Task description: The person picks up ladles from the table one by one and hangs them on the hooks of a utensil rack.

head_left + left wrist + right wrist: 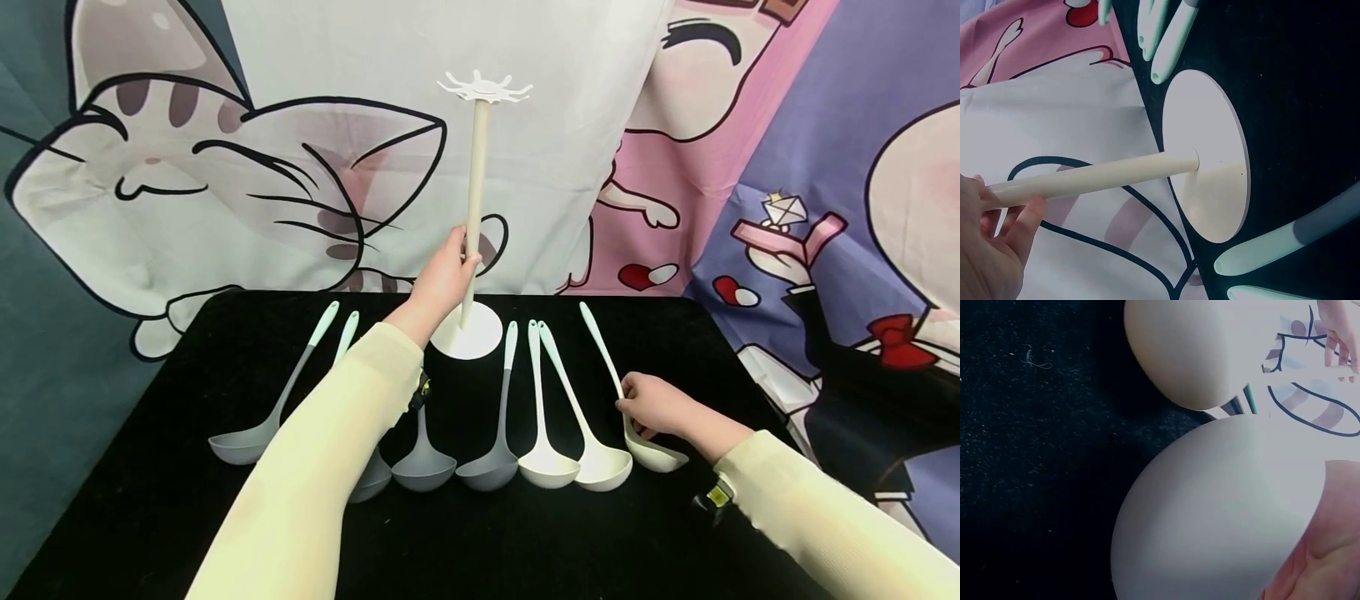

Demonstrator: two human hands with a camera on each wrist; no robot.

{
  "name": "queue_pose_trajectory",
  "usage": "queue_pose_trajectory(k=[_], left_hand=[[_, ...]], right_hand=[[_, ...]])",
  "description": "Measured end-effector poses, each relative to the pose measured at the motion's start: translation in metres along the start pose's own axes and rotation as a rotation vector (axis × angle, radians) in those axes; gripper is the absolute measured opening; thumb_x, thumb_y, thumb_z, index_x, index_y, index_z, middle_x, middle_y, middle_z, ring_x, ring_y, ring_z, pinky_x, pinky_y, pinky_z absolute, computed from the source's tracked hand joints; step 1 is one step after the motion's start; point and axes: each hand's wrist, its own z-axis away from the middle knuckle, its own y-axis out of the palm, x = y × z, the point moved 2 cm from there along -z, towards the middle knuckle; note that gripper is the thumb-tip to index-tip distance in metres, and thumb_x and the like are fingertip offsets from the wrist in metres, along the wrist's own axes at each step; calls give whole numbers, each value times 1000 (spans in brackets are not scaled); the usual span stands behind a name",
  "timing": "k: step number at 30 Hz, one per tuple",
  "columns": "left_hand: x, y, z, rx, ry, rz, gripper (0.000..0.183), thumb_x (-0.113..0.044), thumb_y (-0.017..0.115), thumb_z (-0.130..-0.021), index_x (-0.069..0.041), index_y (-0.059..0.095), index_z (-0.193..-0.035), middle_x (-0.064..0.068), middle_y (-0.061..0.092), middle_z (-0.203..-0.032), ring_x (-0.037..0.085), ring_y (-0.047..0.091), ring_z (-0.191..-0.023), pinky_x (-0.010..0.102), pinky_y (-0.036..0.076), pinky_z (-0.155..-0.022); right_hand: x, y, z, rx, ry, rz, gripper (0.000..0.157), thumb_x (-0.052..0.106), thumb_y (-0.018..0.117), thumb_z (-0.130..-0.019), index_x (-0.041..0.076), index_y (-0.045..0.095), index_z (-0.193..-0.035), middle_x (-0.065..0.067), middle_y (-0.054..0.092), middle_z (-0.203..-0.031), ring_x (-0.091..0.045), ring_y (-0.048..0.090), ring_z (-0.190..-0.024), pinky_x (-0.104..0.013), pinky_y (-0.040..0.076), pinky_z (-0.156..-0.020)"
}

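Note:
My left hand grips the cream pole of a utensil stand, a little below its middle. On top sits a white ring of hooks with nothing hanging from it; the round white base stands on the black table. At the right, the fingers of my right hand hold a white ladle by the lower part of its handle, near the bowl. Its bowl fills much of the right wrist view, hiding most of the palm. Left of it lies another white ladle, close by.
One more white ladle lies beside the grey ladle in front of the stand. Further left are other grey ladles, including one at the far left; my left sleeve partly covers one. A cartoon cloth hangs behind the black table.

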Motion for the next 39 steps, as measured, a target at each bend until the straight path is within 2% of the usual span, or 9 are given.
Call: queue_pose_trajectory(k=[5,12,17,19,24,32,37,39], left_hand=[[-2,-2,0,-11,-5,-22,43,-24,55,-103,-16,37,-142,7,62,-116,25,62,-99,44,51,-86],[-1,-2,0,-21,-12,-23,44,-24,55,-103,-17,37,-143,6,61,-115,24,61,-99,44,51,-86],[-2,-2,0,-23,-6,-19,43,-22,56,-103,-17,38,-141,7,61,-115,26,61,-100,45,50,-87],[-1,-2,0,-22,-4,-20,42,-22,56,-103,-16,38,-141,7,61,-114,26,61,-100,45,50,-87],[0,-1,-2,-20,1,-16,43,-23,55,-103,-15,38,-141,9,61,-115,26,61,-100,45,51,-87],[1,3,-2,-23,-21,-9,44,-24,54,-103,-16,36,-143,7,60,-115,24,61,-99,44,52,-85],[1,4,1,-28,-22,-10,44,-24,54,-104,-16,36,-143,6,60,-114,24,61,-97,43,52,-84],[0,4,2,-28,-24,-14,44,-25,54,-104,-17,36,-143,6,60,-114,23,61,-97,43,52,-84]], right_hand=[[5,-9,-1,-32,-23,15,10,8,57,-97,0,53,-98,-11,63,-84,-20,62,-63,-36,57,-54],[14,-22,-1,-104,-106,25,8,6,55,-97,-1,51,-99,-7,62,-76,-20,62,-61,-33,55,-54],[21,-30,-2,-150,-131,10,8,5,53,-98,-1,50,-103,-8,61,-76,-19,60,-60,-33,53,-54],[23,-34,-4,-183,-143,41,9,7,53,-98,0,51,-104,-7,61,-76,-18,58,-58,-33,51,-54],[31,-43,-8,-309,-199,172,16,10,54,-97,0,55,-110,-5,68,-82,-16,59,-67,-34,46,-64],[52,-53,-15,-359,-199,79,19,12,50,-100,2,51,-116,-11,68,-91,-14,58,-57,-31,47,-58],[69,-60,-18,-393,-221,74,22,13,49,-101,3,50,-120,-12,68,-95,-15,58,-60,-33,46,-62],[75,-62,-19,-413,-239,84,24,13,50,-101,3,50,-122,-14,69,-98,-20,62,-68,-37,48,-68]])
